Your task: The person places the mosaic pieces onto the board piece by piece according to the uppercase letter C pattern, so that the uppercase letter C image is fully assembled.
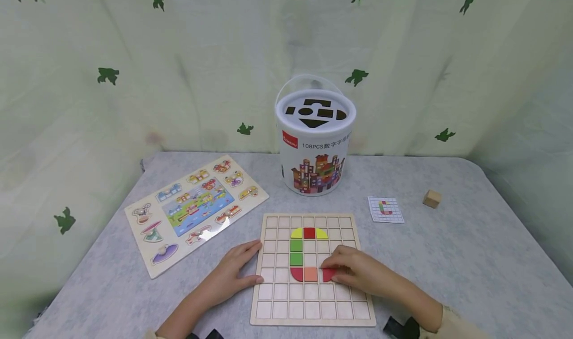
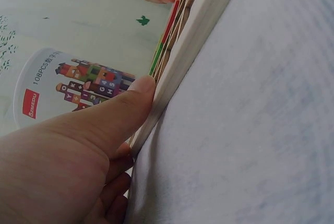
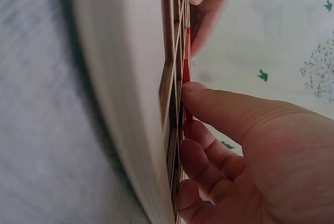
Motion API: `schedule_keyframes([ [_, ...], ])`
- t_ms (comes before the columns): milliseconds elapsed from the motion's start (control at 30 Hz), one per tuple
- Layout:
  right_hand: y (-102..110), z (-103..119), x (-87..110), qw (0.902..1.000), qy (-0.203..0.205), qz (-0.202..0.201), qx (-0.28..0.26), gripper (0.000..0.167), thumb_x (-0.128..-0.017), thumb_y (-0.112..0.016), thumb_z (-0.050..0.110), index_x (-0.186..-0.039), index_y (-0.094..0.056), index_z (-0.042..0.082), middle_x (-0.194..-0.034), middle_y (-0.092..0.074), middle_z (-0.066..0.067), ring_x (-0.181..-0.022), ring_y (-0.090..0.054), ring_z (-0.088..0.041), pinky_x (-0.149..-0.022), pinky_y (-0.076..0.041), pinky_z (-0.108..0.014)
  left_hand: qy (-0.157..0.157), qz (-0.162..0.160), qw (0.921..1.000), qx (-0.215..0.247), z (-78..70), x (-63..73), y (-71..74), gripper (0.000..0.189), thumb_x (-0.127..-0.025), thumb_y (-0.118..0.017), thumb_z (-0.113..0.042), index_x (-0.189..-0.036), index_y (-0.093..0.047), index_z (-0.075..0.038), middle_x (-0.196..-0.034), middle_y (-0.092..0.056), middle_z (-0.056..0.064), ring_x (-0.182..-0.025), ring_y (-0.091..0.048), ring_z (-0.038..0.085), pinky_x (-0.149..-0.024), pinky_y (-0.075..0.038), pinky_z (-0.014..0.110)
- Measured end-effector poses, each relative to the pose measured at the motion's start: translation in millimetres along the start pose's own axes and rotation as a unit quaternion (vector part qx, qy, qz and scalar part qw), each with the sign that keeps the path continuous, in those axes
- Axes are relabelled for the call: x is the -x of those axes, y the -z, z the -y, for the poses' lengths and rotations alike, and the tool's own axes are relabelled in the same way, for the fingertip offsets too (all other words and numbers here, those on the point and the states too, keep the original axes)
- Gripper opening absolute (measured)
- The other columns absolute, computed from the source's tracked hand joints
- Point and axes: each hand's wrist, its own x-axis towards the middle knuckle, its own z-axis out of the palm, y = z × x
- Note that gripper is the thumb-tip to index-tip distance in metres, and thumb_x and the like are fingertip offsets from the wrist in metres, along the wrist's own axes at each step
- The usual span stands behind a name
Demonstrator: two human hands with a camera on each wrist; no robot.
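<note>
A wooden grid board (image 1: 273,309) lies on the table with coloured tiles set in a C-like shape. My left hand (image 1: 230,269) rests against the board's left edge, thumb and fingers spread along it. In the left wrist view the left thumb (image 2: 133,101) touches the board's side. My right hand (image 1: 364,272) pinches a red quarter-round tile (image 1: 328,275) at the lower right of the shape, over a grid cell. Beside that tile are a salmon square tile (image 1: 310,274) and another red quarter-round tile (image 1: 296,274). Two green square tiles (image 1: 296,252) stand above, with yellow and red tiles topping the shape.
A small pattern card (image 1: 386,218) lies right of the board, near a plain wooden block (image 1: 432,199). Behind the board stands a white lidded bucket (image 1: 313,142) with shaped holes. A picture knob puzzle (image 1: 147,254) lies to the left.
</note>
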Motion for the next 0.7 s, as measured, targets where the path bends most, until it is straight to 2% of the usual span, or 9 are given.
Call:
schedule_keyframes([
  [133,-3,0,-3.3,1.0000,0.004,-0.006,-0.003,0.024,-0.086,-0.062,0.019,-0.110,-0.063,0.023,-0.098,-0.053,0.012,-0.086,-0.048,-0.005,-0.074,-0.044,-0.022,0.001,-0.001,1.0000,0.001,-0.1,0.4,0.2,0.076,-0.078,-0.064,-0.047,-0.139,-0.036,-0.009,-0.141,-0.033,0.002,-0.127,-0.027,0.024,-0.099,-0.027,0.047],
  [400,-10,5,-7.1,0.9993,-0.001,-0.027,0.026,0.019,-0.085,-0.063,0.024,-0.104,-0.064,0.024,-0.095,-0.051,0.014,-0.084,-0.047,-0.003,-0.074,-0.043,-0.022,0.000,-0.005,1.0000,-0.001,-0.2,1.8,0.9,0.076,-0.078,-0.064,-0.047,-0.138,-0.036,-0.009,-0.140,-0.034,0.002,-0.127,-0.028,0.025,-0.098,-0.027,0.048],
  [533,-8,8,-6.3,0.9995,-0.015,-0.021,0.021,0.022,-0.085,-0.063,0.027,-0.107,-0.063,0.022,-0.095,-0.051,0.013,-0.083,-0.048,-0.005,-0.072,-0.043,-0.022,-0.002,-0.005,1.0000,-0.002,0.2,1.3,0.2,0.076,-0.078,-0.063,-0.047,-0.139,-0.036,-0.009,-0.140,-0.034,0.001,-0.127,-0.028,0.024,-0.098,-0.027,0.047],
  [600,-3,11,-4.9,0.9994,-0.027,-0.014,0.019,0.028,-0.086,-0.062,0.030,-0.112,-0.061,0.020,-0.100,-0.052,0.011,-0.085,-0.048,-0.007,-0.074,-0.044,-0.023,-0.004,-0.008,0.9999,-0.006,-0.5,0.8,0.2,0.076,-0.079,-0.063,-0.047,-0.138,-0.036,-0.009,-0.140,-0.034,0.002,-0.127,-0.028,0.024,-0.098,-0.028,0.047],
  [700,7,15,-0.7,0.9978,-0.045,-0.021,0.045,0.039,-0.087,-0.059,0.034,-0.121,-0.056,0.017,-0.114,-0.052,0.006,-0.100,-0.049,-0.011,-0.084,-0.043,-0.031,-0.004,-0.023,0.9997,-0.011,-4.5,-0.3,2.0,0.074,-0.081,-0.062,-0.045,-0.138,-0.036,-0.008,-0.140,-0.034,0.004,-0.127,-0.028,0.024,-0.099,-0.028,0.046],
])
